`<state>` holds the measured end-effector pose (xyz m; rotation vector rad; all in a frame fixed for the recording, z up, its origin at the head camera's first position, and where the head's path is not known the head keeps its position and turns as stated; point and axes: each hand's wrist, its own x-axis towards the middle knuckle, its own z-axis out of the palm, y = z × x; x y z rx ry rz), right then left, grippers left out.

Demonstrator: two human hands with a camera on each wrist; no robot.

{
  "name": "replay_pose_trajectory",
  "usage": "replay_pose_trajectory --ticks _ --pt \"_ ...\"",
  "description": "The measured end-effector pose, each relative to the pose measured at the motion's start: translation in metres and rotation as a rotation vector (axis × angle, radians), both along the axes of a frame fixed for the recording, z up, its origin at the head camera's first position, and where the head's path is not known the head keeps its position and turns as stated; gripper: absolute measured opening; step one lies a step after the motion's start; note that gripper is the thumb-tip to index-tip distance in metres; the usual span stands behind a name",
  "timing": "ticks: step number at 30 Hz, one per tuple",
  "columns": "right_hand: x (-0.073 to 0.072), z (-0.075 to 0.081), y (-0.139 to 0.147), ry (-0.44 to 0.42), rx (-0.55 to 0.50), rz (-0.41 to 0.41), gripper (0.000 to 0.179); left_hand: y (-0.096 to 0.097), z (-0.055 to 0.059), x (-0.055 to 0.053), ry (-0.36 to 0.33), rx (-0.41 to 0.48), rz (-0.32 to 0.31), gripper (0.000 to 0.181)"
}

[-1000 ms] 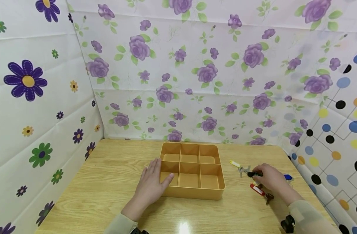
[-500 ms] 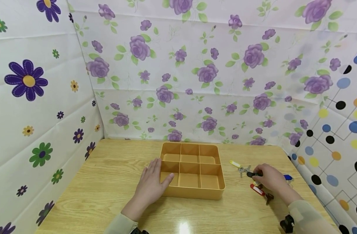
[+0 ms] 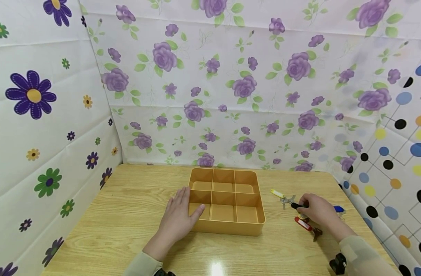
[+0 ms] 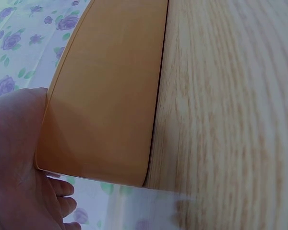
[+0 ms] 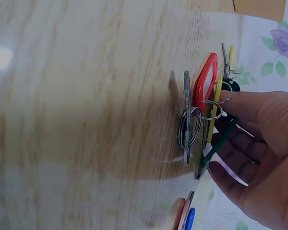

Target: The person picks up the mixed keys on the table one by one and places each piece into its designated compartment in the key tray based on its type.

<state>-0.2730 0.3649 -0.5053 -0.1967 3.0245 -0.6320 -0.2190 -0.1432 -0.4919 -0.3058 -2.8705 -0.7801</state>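
Black key tag (image 3: pixel 295 206) sits pinched in the right hand (image 3: pixel 318 211), the nearer one, right of the box (image 3: pixel 227 228); its long axis slants from the fingertips far-leftward to silver keys (image 3: pixel 284 201). Left hand (image 3: pixel 178 215), straight-fingered, rests against the box's left side.

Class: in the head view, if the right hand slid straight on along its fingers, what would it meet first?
Beyond the black tag that the right hand pinches, probably the silver keys, though depth is hard to judge.
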Motion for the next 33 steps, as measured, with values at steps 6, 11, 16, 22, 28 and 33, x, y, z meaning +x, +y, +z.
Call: replay_pose_trajectory --ticks 6,11,16,22,28,33 --pt "0.001 -0.003 0.0 0.008 -0.007 -0.003 0.009 0.0 0.0 0.0 0.0 -0.001 -0.005 0.11" --pt "0.003 -0.004 -0.001 0.044 -0.032 0.01 0.009 -0.001 0.0 -0.001 0.002 0.002 -0.011 0.11" --pt "0.004 0.0 -0.004 0.085 -0.06 0.024 0.007 -0.001 0.001 -0.001 0.004 0.005 -0.012 0.11" --pt "0.004 0.006 -0.01 0.113 -0.084 -0.002 0.011 -0.001 0.0 -0.001 0.004 0.006 -0.009 0.107" --pt "0.005 0.012 -0.015 0.128 -0.122 -0.029 0.015 -0.001 -0.001 0.0 -0.006 0.008 -0.005 0.106" --pt "0.008 0.019 -0.022 0.133 -0.135 -0.046 0.016 -0.002 -0.001 -0.001 -0.015 0.004 -0.004 0.109"
